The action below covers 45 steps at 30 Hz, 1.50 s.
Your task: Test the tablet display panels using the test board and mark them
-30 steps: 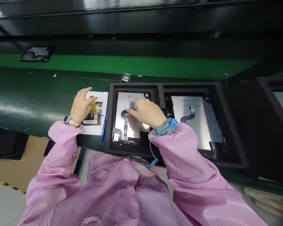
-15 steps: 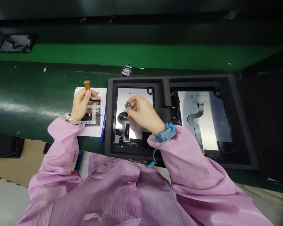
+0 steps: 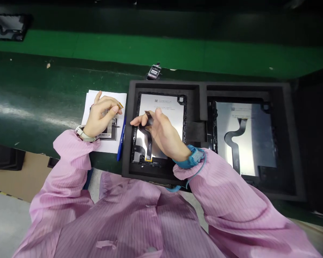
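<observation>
My left hand [image 3: 101, 116] pinches a short orange flex cable [image 3: 120, 105] between thumb and fingers, above white paper [image 3: 87, 116]. A dark labelled module [image 3: 111, 134] lies on that paper, partly under the hand. Over the left bay of a black foam tray [image 3: 201, 104], my right hand [image 3: 164, 134] is open, thumb apart from the fingers. Its fingers are against the raised free end of a black flex cable [image 3: 149, 143]. That cable runs from the lower edge of a silver-backed display panel [image 3: 172, 102], which my right hand partly covers.
A second display panel [image 3: 247, 143] with a curved black cable sits in the tray's right bay. Between paper and tray lies a blue pen [image 3: 120, 143]. A small metallic device [image 3: 154, 71] stands behind the tray. Another panel [image 3: 9, 27] is at the far left.
My right hand has let go of its pinch on the black cable's end and spread its fingers. My left hand has turned the orange cable toward the right. The view has shifted slightly.
</observation>
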Motion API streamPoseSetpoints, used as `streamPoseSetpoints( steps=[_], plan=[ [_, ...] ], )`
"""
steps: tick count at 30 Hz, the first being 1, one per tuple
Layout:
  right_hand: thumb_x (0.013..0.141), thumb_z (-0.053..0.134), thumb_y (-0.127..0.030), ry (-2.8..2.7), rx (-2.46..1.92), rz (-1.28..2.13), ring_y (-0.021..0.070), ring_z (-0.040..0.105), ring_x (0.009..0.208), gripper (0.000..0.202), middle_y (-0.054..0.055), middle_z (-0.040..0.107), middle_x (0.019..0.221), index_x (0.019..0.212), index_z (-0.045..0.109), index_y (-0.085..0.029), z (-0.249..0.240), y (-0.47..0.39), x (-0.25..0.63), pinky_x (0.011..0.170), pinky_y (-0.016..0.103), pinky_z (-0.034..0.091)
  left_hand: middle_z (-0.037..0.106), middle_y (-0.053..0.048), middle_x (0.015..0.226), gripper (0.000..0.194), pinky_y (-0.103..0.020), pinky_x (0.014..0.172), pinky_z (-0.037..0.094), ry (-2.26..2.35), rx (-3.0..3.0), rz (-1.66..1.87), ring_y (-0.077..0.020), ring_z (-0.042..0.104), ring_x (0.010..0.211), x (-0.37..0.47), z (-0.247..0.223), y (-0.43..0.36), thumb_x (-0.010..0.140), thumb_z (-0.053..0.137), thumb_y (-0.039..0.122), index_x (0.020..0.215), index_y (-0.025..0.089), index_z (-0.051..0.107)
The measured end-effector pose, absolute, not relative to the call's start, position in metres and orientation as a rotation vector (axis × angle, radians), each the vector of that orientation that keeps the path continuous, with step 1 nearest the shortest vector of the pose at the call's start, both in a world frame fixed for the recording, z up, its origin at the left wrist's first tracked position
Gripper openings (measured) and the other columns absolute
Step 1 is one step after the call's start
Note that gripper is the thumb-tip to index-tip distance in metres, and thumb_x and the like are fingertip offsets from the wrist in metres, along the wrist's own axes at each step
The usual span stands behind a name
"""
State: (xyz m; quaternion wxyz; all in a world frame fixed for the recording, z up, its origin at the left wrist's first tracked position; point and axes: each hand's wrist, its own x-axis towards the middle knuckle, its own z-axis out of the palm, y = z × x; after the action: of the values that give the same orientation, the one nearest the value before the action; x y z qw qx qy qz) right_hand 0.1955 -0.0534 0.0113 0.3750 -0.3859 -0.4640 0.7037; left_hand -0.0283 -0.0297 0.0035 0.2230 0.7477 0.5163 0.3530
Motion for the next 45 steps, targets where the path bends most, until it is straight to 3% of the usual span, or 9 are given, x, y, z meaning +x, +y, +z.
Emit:
streamPoseSetpoints(
  steps=[2,7,10,16,21,31,37,45],
  plan=[
    [0.095,0.036,-0.070,-1.296,-0.957,1.787,0.0206,0.059,0.102,0.054,0.006,0.067,0.098,0.073,0.046,-0.022,0.007,-0.050,0.195,0.100,0.039,0.041,0.070,0.000,0.084,0.048,-0.052,0.129,0.017,1.402,2.125,0.890,-0.0204,0.066,0.098,-0.028,0.004,-0.030,0.101,0.042,0.056,0.074,0.024,0.065],
    [0.095,0.053,-0.040,-1.895,-0.960,1.441,0.0198,0.054,0.097,0.025,0.004,0.063,0.096,0.079,0.052,-0.021,0.004,-0.039,0.202,0.096,0.038,0.038,0.066,0.001,0.076,0.039,-0.053,0.125,0.017,1.295,2.173,0.735,-0.0193,0.062,0.089,-0.026,0.003,-0.030,0.100,0.046,0.049,0.081,0.025,0.071],
    [0.096,0.053,-0.035,-2.149,-0.955,1.178,0.0210,0.050,0.099,0.020,0.005,0.062,0.098,0.082,0.056,-0.021,0.003,-0.035,0.204,0.096,0.038,0.037,0.066,0.000,0.075,0.039,-0.055,0.123,0.017,1.225,2.179,0.652,-0.0206,0.061,0.089,-0.024,0.002,-0.031,0.099,0.047,0.048,0.077,0.025,0.070],
    [0.104,0.039,-0.039,-2.311,-1.075,0.970,0.0234,0.046,0.105,0.030,0.008,0.056,0.106,0.089,0.058,-0.021,0.000,-0.036,0.198,0.097,0.041,0.038,0.067,0.000,0.075,0.049,-0.055,0.120,0.017,1.151,2.165,0.641,-0.0228,0.059,0.090,-0.020,0.001,-0.031,0.099,0.046,0.059,0.070,0.025,0.066],
    [0.104,0.039,-0.038,-2.358,-1.118,0.842,0.0247,0.045,0.104,0.029,0.009,0.055,0.106,0.088,0.056,-0.020,-0.002,-0.040,0.193,0.097,0.043,0.037,0.066,0.000,0.075,0.051,-0.056,0.119,0.019,1.118,2.173,0.699,-0.0234,0.060,0.091,-0.017,-0.002,-0.032,0.099,0.045,0.061,0.070,0.025,0.065],
    [0.103,0.041,-0.034,-2.351,-1.171,0.827,0.0252,0.047,0.103,0.027,0.008,0.055,0.104,0.085,0.055,-0.020,-0.003,-0.041,0.193,0.095,0.045,0.038,0.064,0.001,0.074,0.041,-0.058,0.122,0.014,1.144,2.104,0.642,-0.0236,0.059,0.094,-0.015,0.002,-0.033,0.097,0.055,0.051,0.067,0.024,0.065],
    [0.102,0.042,-0.033,-2.339,-1.186,0.825,0.0254,0.047,0.104,0.025,0.009,0.056,0.104,0.085,0.054,-0.020,-0.002,-0.042,0.191,0.095,0.046,0.039,0.063,0.000,0.073,0.043,-0.059,0.121,0.015,1.129,2.121,0.669,-0.0238,0.059,0.092,-0.013,0.000,-0.033,0.098,0.051,0.052,0.068,0.024,0.066],
    [0.105,0.035,-0.047,-2.335,-1.159,0.888,0.0255,0.046,0.104,0.038,0.009,0.055,0.105,0.088,0.056,-0.021,-0.004,-0.041,0.195,0.097,0.046,0.039,0.063,0.001,0.070,0.042,-0.059,0.118,0.019,1.188,2.075,0.702,-0.0239,0.060,0.091,-0.010,0.002,-0.035,0.093,0.060,0.055,0.066,0.024,0.065]
  ],
)
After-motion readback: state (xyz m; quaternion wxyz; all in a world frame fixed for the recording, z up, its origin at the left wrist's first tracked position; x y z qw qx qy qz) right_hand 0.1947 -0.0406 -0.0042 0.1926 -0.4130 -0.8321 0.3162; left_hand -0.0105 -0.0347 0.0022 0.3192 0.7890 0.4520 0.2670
